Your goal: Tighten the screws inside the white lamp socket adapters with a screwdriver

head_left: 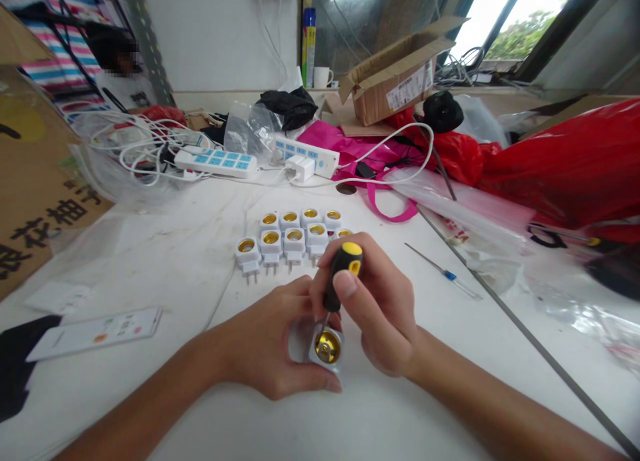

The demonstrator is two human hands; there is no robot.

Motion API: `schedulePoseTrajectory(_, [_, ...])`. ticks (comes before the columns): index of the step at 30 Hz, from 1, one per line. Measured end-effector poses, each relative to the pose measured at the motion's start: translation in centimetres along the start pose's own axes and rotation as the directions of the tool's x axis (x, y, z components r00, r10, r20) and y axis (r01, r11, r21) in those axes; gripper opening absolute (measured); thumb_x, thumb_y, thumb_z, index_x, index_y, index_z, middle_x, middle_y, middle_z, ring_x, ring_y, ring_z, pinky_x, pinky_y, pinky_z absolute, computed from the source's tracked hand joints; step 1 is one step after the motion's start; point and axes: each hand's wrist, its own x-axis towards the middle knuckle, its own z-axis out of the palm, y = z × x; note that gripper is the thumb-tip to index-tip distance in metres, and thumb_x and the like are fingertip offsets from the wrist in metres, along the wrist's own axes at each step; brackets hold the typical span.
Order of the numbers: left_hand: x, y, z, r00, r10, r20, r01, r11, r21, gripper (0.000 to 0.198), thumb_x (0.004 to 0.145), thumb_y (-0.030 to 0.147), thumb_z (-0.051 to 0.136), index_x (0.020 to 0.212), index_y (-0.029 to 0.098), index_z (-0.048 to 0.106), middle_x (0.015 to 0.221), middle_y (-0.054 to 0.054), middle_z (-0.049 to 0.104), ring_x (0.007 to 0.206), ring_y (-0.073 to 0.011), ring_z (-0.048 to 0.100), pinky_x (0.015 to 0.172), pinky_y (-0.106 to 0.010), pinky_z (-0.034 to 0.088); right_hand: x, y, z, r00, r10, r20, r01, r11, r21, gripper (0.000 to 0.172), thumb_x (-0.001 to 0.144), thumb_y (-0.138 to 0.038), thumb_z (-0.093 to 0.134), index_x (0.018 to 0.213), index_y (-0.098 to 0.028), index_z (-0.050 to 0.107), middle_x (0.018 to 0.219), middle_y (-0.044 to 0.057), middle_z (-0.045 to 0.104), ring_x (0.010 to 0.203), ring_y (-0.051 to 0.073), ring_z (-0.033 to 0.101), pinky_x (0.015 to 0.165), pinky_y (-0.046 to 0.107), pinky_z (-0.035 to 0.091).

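My left hand (pixel 267 344) is wrapped round a white lamp-socket adapter (pixel 326 349) with a brass-coloured inside, holding it on the white table (pixel 165 261). My right hand (pixel 377 304) grips a screwdriver (pixel 340 274) with a black handle and yellow cap; its shaft points down into the socket's opening. Just beyond my hands, several more white socket adapters (pixel 293 237) with brass insides and plug prongs stand in two rows.
A white phone-like device (pixel 95 332) lies at the left. A thin blue-tipped tool (pixel 443 271) lies at the right. Two power strips (pixel 217 161) with white cables, a cardboard box (pixel 395 74), red bags (pixel 560 161) and a pink bag crowd the back. A person sits far left.
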Motion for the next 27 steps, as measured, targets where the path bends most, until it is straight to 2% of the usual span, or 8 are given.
schedulePoseTrajectory(7, [0.2,0.0,-0.2,0.999,0.039,0.015,-0.039,0.998,0.041,0.056,0.080,0.044,0.100,0.125,0.025,0.075,0.126,-0.009,0.074,0.118,-0.0329,0.073,0.110,-0.050,0.061,0.2,0.5,0.0,0.998,-0.061,-0.025,0.059,0.994,-0.089,0.021,0.103,-0.028,0.081,0.114,-0.026,0.063,0.082,-0.002,0.071,0.064,0.015,0.064,0.057,0.030,0.050])
schedulePoseTrajectory(10, [0.2,0.0,-0.2,0.999,0.035,0.006,-0.035,0.997,0.075,0.058,0.079,0.045,0.100,0.128,0.026,0.074,0.129,-0.008,0.075,0.119,-0.0328,0.073,0.108,-0.049,0.062,0.3,1.0,-0.1,0.992,-0.118,-0.053,0.113,0.988,-0.102,0.054,0.097,-0.021,0.089,0.141,-0.032,0.060,0.092,-0.002,0.074,0.064,0.017,0.068,0.054,0.031,0.052])
schedulePoseTrajectory(12, [0.2,0.1,-0.3,0.999,0.043,-0.017,-0.041,0.994,0.097,0.057,0.079,0.043,0.099,0.127,0.025,0.073,0.129,-0.007,0.075,0.116,-0.0318,0.074,0.106,-0.047,0.063,0.3,1.1,-0.3,0.983,-0.181,-0.037,0.173,0.972,-0.161,0.065,0.097,-0.019,0.087,0.152,-0.035,0.058,0.110,0.003,0.078,0.068,0.017,0.071,0.054,0.033,0.055])
schedulePoseTrajectory(15, [0.3,0.5,-0.5,0.999,0.038,-0.022,-0.035,0.993,0.113,0.046,0.085,0.044,0.092,0.121,0.025,0.073,0.122,-0.003,0.075,0.114,-0.0302,0.075,0.104,-0.043,0.064,0.4,0.8,-0.6,0.965,-0.254,0.065,0.262,0.942,-0.208,0.053,0.107,-0.020,0.073,0.156,-0.034,0.059,0.132,0.009,0.077,0.078,0.018,0.074,0.063,0.035,0.061])
schedulePoseTrajectory(18, [0.4,0.5,-0.6,0.999,0.021,-0.023,-0.018,0.991,0.136,0.041,0.088,0.044,0.087,0.122,0.027,0.072,0.126,0.000,0.076,0.121,-0.0310,0.075,0.109,-0.044,0.063,0.5,0.2,-0.8,0.965,-0.230,0.125,0.249,0.954,-0.169,0.047,0.114,-0.022,0.058,0.160,-0.031,0.057,0.140,0.011,0.076,0.090,0.020,0.078,0.071,0.036,0.066])
schedulePoseTrajectory(21, [0.5,-0.3,-0.5,0.995,0.026,-0.096,-0.009,0.985,0.170,0.047,0.083,0.042,0.093,0.123,0.029,0.071,0.136,-0.002,0.075,0.127,-0.0331,0.074,0.113,-0.048,0.063,0.7,0.2,-0.6,0.966,-0.248,0.077,0.257,0.952,-0.165,0.042,0.114,-0.022,0.057,0.156,-0.027,0.062,0.142,0.013,0.077,0.097,0.020,0.080,0.074,0.034,0.069])
schedulePoseTrajectory(24, [0.4,-1.4,-0.5,0.984,0.040,-0.171,-0.006,0.980,0.199,0.040,0.085,0.041,0.093,0.116,0.028,0.070,0.129,-0.003,0.077,0.124,-0.0338,0.076,0.110,-0.051,0.066,1.1,0.7,-0.5,0.947,-0.322,0.013,0.319,0.929,-0.188,0.041,0.110,-0.021,0.067,0.151,-0.026,0.068,0.136,0.011,0.079,0.101,0.021,0.081,0.077,0.034,0.071])
schedulePoseTrajectory(27, [0.4,-2.1,-0.6,0.979,0.058,-0.198,-0.014,0.976,0.218,0.041,0.087,0.041,0.092,0.120,0.028,0.072,0.128,-0.004,0.078,0.121,-0.0334,0.077,0.107,-0.052,0.067,1.6,1.4,-0.6,0.925,-0.379,-0.016,0.364,0.899,-0.245,0.043,0.106,-0.019,0.076,0.147,-0.028,0.071,0.133,0.009,0.080,0.104,0.022,0.081,0.081,0.035,0.072])
